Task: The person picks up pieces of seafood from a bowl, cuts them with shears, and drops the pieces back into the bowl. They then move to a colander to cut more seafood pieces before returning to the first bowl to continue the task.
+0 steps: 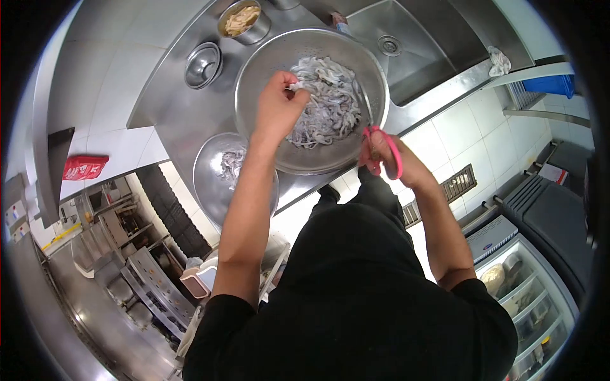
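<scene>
A large metal bowl point(265, 66) on the steel counter holds a heap of pale grey squid point(333, 105) with thin tentacles. Over the heap's left side, my left hand point(281, 106) pinches a whitish piece of squid point(296, 86) between thumb and fingers. My right hand point(406, 159), at the bowl's right rim, grips scissors point(397, 159) by their pink handles. Their blades point up over the inside of the bowl, apart from the left hand. Partly behind my left forearm stands a smaller metal bowl point(206, 168) with a few squid pieces point(231, 164) inside.
A steel sink point(416, 63) with a drain adjoins the counter on the right. Stacked small bowls point(202, 66) and a metal pot point(255, 30) of yellowish food stand at the upper left. A crumpled cloth point(499, 61) lies by the sink. A glass-topped fridge point(530, 311) is at lower right.
</scene>
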Available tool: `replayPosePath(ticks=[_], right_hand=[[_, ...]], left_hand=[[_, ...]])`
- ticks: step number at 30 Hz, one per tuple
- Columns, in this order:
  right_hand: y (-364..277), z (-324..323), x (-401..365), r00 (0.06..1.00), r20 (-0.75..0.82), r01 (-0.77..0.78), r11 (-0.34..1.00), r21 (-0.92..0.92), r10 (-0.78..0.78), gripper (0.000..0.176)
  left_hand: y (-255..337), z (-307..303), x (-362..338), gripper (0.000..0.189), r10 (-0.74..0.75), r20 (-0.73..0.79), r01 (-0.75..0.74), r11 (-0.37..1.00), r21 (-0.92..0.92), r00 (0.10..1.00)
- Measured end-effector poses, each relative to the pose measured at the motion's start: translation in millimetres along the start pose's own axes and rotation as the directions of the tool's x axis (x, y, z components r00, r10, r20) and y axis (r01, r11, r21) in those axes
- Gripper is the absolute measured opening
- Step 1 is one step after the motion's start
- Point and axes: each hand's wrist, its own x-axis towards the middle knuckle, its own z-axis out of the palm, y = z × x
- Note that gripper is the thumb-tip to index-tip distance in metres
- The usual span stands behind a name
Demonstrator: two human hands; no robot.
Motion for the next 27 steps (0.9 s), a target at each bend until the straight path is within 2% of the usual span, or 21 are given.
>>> replayPosePath(ticks=[2, 5, 6, 9, 12, 13, 16, 20, 24, 27], right_hand=[[-8.8, 22.3, 2.2, 0.994, 0.112, -0.014, 0.999, -0.052, 0.020, 0.078], [13.3, 52.3, 15.1, 0.976, 0.203, 0.050, 0.991, 0.122, -0.074, 0.070], [16.7, 62.2, 19.6, 0.970, 0.232, 0.037, 0.990, 0.137, -0.069, 0.070], [14.0, 94.2, 30.1, 0.946, 0.314, 0.028, 0.986, 0.165, -0.079, 0.071], [8.4, 124.9, 44.9, 0.929, 0.361, -0.004, 0.973, 0.231, -0.082, 0.072], [7.0, 134.5, 52.2, 0.904, 0.397, 0.053, 0.962, 0.267, -0.160, 0.073], [0.6, 163.4, 71.1, 0.874, 0.424, 0.072, 0.926, 0.369, -0.237, 0.085], [-4.9, 189.5, 88.8, 0.866, 0.388, 0.158, 0.908, 0.387, -0.316, 0.085], [-7.9, 200.5, 93.0, 0.882, 0.394, 0.138, 0.941, 0.308, -0.258, 0.081], [-12.3, 210.6, 88.8, 0.882, 0.403, 0.152, 0.957, 0.247, -0.245, 0.073]], left_hand=[[16.7, -19.0, -11.1, 0.023, 0.004, -0.040, -0.005, 0.999, -0.038, 0.999], [33.5, -46.9, -22.8, 0.020, 0.023, -0.065, -0.023, 1.000, -0.013, 0.998], [37.8, -54.8, -26.5, 0.019, 0.031, -0.067, -0.031, 0.999, 0.011, 0.997], [49.7, -72.7, -40.6, 0.022, 0.042, -0.162, -0.057, 0.995, -0.088, 0.986], [61.2, -91.4, -55.9, 0.015, 0.051, -0.157, -0.062, 0.996, -0.068, 0.986], [63.7, -96.4, -61.8, 0.016, 0.046, -0.173, -0.066, 0.992, -0.109, 0.984], [66.4, -111.1, -81.1, 0.017, 0.026, -0.207, -0.070, 0.976, -0.207, 0.978], [57.8, -134.5, -109.6, 0.015, -0.049, -0.244, -0.021, 0.962, -0.274, 0.969], [27.8, -155.5, -135.3, 0.014, -0.105, -0.285, 0.000, 0.939, -0.344, 0.953], [-9.1, -169.7, -151.0, 0.022, -0.175, -0.233, 0.018, 0.834, -0.552, 0.957]])
